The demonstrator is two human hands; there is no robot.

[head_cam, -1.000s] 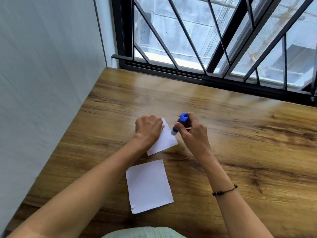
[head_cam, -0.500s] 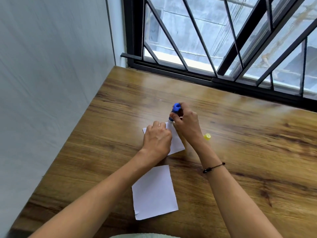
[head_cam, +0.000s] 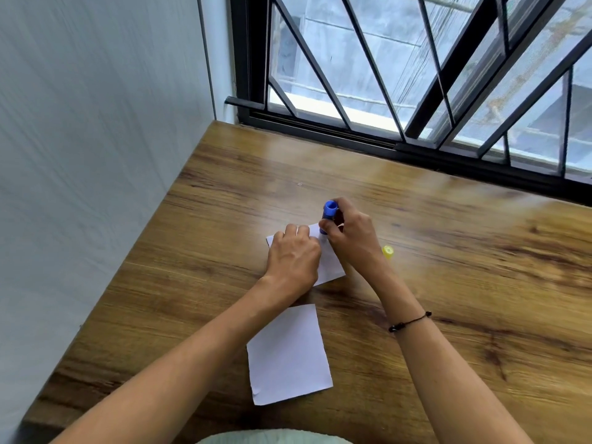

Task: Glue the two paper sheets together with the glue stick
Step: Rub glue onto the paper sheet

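Note:
Two white paper sheets lie on the wooden table (head_cam: 448, 283). The far sheet (head_cam: 331, 267) is pinned flat under my left hand (head_cam: 293, 261), whose fingers are curled on top of it. My right hand (head_cam: 350, 235) grips a blue glue stick (head_cam: 329, 213), held nearly upright with its lower end down on the far sheet's top right corner. The near sheet (head_cam: 288, 355) lies free, just in front of my left wrist. The glue stick's yellow cap (head_cam: 387, 252) rests on the table just right of my right hand.
A grey wall runs along the table's left edge. A black-barred window (head_cam: 416, 91) stands along the far edge. The table's front edge is close to my body, where pale green cloth (head_cam: 269, 437) shows.
My right hand brought the glue stick from a tilt over the sheet's right side up to its top right corner. The left hand shifted nearer on the sheet. The camera view moved, showing the yellow cap.

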